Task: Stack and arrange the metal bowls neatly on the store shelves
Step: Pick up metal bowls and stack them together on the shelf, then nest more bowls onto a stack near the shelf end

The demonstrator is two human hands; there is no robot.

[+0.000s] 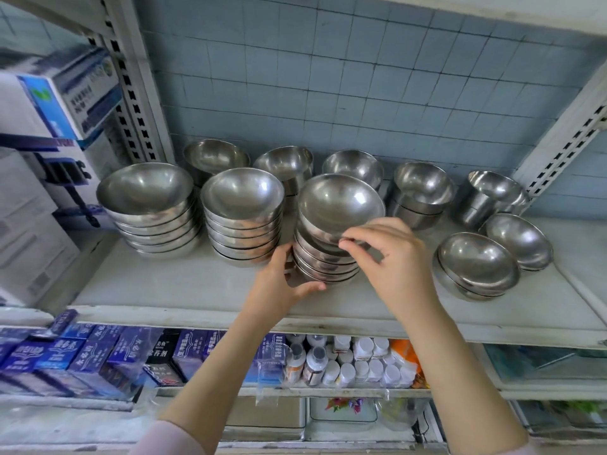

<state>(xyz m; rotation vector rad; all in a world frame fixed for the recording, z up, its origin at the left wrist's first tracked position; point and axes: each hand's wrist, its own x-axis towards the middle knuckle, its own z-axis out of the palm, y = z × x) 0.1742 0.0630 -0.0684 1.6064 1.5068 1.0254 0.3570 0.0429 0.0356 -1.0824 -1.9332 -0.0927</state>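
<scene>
Several stacks of shiny metal bowls stand on the white shelf (184,287). The middle stack (331,231) has its top bowl sitting slightly tilted. My left hand (282,284) cups the lower left side of that stack, thumb under its base. My right hand (394,257) pinches the near rim of the top bowl with thumb and fingertips. Two taller stacks, the far-left stack (147,208) and the second stack (243,215), stand to the left. Smaller bowl stacks (420,192) line the back.
A low stack of bowls (476,267) and a single bowl (519,241) sit at the right. Boxes (62,100) fill the left bay. Blue cartons (98,353) and white bottles (361,362) crowd the shelf below. Slotted uprights (131,87) flank the bay.
</scene>
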